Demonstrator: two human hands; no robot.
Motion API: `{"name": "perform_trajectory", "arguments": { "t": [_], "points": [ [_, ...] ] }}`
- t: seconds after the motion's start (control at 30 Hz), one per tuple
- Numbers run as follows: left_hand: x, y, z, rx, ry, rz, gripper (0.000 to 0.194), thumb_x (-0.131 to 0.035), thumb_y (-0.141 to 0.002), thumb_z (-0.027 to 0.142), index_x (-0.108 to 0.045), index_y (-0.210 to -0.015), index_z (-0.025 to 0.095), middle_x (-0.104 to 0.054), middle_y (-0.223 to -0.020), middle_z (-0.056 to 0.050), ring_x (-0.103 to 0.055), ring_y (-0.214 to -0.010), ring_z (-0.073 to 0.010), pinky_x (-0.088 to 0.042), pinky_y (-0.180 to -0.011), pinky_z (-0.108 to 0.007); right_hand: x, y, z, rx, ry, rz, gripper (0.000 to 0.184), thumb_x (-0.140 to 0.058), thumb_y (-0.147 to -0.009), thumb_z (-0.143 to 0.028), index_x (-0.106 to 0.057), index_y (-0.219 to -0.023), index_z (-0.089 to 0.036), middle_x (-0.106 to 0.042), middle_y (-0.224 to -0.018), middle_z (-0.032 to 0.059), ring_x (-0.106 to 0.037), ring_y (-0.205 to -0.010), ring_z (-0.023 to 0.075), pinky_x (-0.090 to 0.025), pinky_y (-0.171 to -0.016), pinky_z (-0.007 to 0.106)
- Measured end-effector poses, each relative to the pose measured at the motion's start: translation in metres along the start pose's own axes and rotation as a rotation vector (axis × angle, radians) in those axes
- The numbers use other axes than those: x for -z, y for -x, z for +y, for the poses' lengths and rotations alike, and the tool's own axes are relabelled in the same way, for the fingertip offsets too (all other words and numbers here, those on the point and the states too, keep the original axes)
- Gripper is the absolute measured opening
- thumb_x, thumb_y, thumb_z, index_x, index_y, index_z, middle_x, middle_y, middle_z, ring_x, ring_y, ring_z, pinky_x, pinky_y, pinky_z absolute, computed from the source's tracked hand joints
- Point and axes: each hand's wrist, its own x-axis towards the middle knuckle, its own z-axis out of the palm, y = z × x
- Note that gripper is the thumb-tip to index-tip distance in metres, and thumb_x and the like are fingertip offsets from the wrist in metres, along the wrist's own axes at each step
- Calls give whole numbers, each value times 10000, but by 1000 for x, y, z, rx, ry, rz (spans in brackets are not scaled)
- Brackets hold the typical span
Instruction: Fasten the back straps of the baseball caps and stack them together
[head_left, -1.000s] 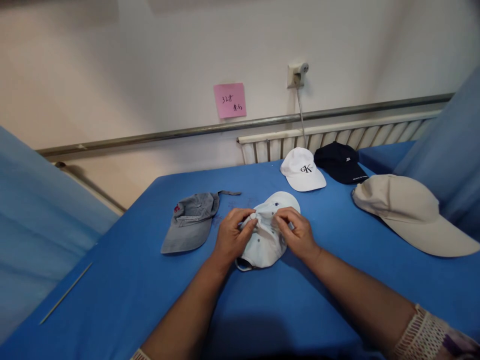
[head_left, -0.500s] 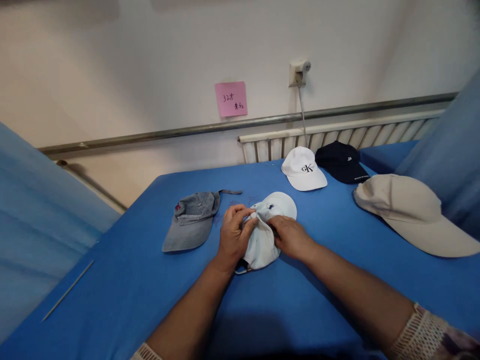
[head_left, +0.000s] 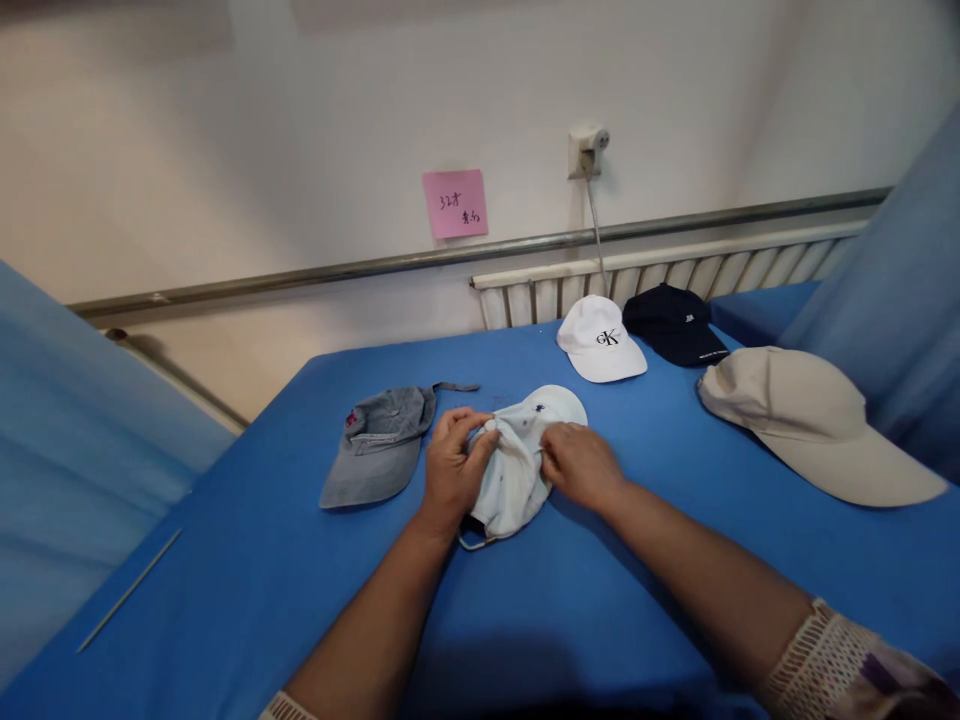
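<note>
A pale mint baseball cap (head_left: 517, 475) lies on the blue-covered table, its brim pointing away to the upper right and its back strap towards me. My left hand (head_left: 456, 465) pinches the crown near the top button. On the other side, my right hand (head_left: 581, 462) has its fingers closed on the cap's right edge, close to the brim. To the left sits a grey cap (head_left: 382, 440) with a red mark and a loose strap.
A white cap (head_left: 600, 340), a black cap (head_left: 679, 325) and a large beige cap (head_left: 810, 415) stand at the right. A thin stick (head_left: 129, 592) lies at the left edge. Behind the table are a radiator (head_left: 555, 298) and a rail (head_left: 360, 268).
The mint cap's crown, folded inward before, is now spread flatter. My right hand's fingers have come out of the fold to the cap's edge. The whole view has shifted slightly.
</note>
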Motion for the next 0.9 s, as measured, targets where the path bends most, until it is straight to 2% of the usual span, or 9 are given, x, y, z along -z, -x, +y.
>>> {"name": "perform_trajectory", "arguments": {
  "t": [0.1,0.17,0.3,0.4,0.53,0.6,0.7,0.8,0.9],
  "points": [
    [7,-8,-4,56,5,64,213,-632,-812,346,-705,-967,220,-610,-1019,-50,-580,-996,-201,-481,-877,-312,16,2,6,-13,-211,189,65,-550,-776,-165,-557,-824,-208,-597,-717,19,-559,-697,177,-406,-651,289],
    [9,-11,-6,69,14,76,203,-630,-810,339,-706,-950,214,-623,-994,-45,-586,-978,-197,-469,-902,-320,25,3,8,32,-335,253,77,-554,-768,-160,-543,-821,-215,-558,-685,-5,-536,-654,158,-409,-636,281],
    [6,-8,-3,68,77,67,207,-640,-805,339,-706,-956,214,-621,-994,-43,-589,-972,-193,-469,-895,-314,29,6,2,126,-450,216,79,-561,-793,-185,-526,-855,-217,-573,-777,15,-543,-717,168,-429,-671,295],
    [-2,2,7,27,108,-9,209,-648,-807,334,-710,-972,221,-611,-997,-49,-591,-958,-187,-481,-864,-307,26,7,-5,133,-439,175,205,-618,-805,-280,-524,-972,-206,-589,-920,53,-549,-810,190,-437,-724,318],
    [-4,8,17,-3,144,-134,215,-645,-817,339,-719,-987,231,-631,-1018,-61,-599,-960,-189,-477,-886,-322,22,7,-9,170,-363,79,85,-569,-866,-275,-525,-837,-209,-559,-757,9,-509,-709,164,-394,-683,304],
    [-1,3,15,88,252,-154,269,-614,-837,374,-706,-1039,223,-650,-1077,-79,-612,-982,-202,-483,-892,-338,22,7,-8,190,-376,80,118,-533,-888,-247,-507,-779,-210,-549,-717,3,-501,-691,159,-384,-673,300],
    [9,-8,1,307,428,-177,365,-625,-818,423,-680,-1099,196,-669,-1135,-107,-634,-990,-221,-500,-873,-352,21,7,-5,172,-430,124,120,-530,-887,-235,-499,-773,-213,-569,-744,12,-515,-708,162,-397,-677,301],
    [22,-15,-14,451,513,-348,360,-714,-742,412,-715,-1016,179,-701,-1085,-115,-649,-978,-228,-501,-870,-345,20,8,-3,141,-482,192,122,-528,-882,-226,-489,-767,-221,-572,-754,15,-527,-707,163,-418,-674,305],
    [34,-17,-21,484,587,-532,378,-732,-724,410,-723,-1022,178,-705,-1083,-128,-649,-996,-249,-496,-880,-369,19,9,-4,122,-536,274,132,-528,-877,-214,-474,-758,-226,-561,-745,12,-537,-698,160,-435,-670,307]
  ]
}}
